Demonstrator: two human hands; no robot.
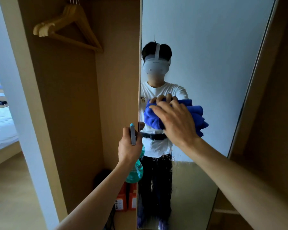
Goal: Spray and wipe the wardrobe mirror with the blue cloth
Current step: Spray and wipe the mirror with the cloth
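My right hand [175, 120], just right of the frame's centre, lies flat with its fingers spread and nearly straight, pressing the blue cloth [152, 119] against the wardrobe mirror [206, 47]. The cloth is bunched under my palm, touching the glass near the mirror's left edge, about midway up the frame; folds of it stick out to the left and right of my hand.

My left hand [130, 146], lower and just left of centre, is curled round the neck of a spray bottle [135, 170]. Its grey trigger head with a teal tip rises above my knuckles, and the teal, see-through body hangs below my wrist. The bottle is right beside the mirror's left edge. Whether it touches the edge, I cannot tell.

In the lower part of the mirror the glass is covered with wet streaks and droplets [166, 163]. Above them my reflection shows a white headset, a white T-shirt and the cloth held at chest height.

Left of the mirror the wooden wardrobe [65, 97] stands open. Wooden hangers [70, 25] hang bunched together at the upper left of the frame, and orange boxes [123, 201] stand on its floor at the bottom centre, partly behind my left forearm. At the far left edge is a bed with white bedding [0, 123].
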